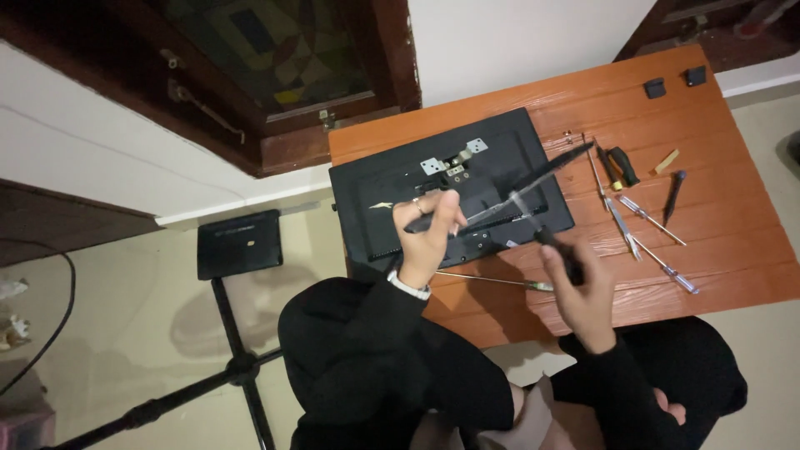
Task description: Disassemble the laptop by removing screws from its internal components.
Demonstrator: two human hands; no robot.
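Observation:
A black flat monitor (392,187) lies face down on an orange wooden table (733,242), with a silver hinge bracket (454,161) on its back. My left hand (429,237), which wears a ring and a white wristband, holds one end of a long black strip (546,167). The strip slants up to the right above the monitor. My right hand (583,292) grips a black-handled screwdriver (557,250). Its shaft points up-left and its tip meets the strip near the middle.
Several screwdrivers (646,218) lie on the table right of the monitor, and a long thin one (492,281) lies at its near edge. A small yellow piece (667,161) and two small black blocks (654,87) sit far right. A black tripod stand (239,243) is on the floor at left.

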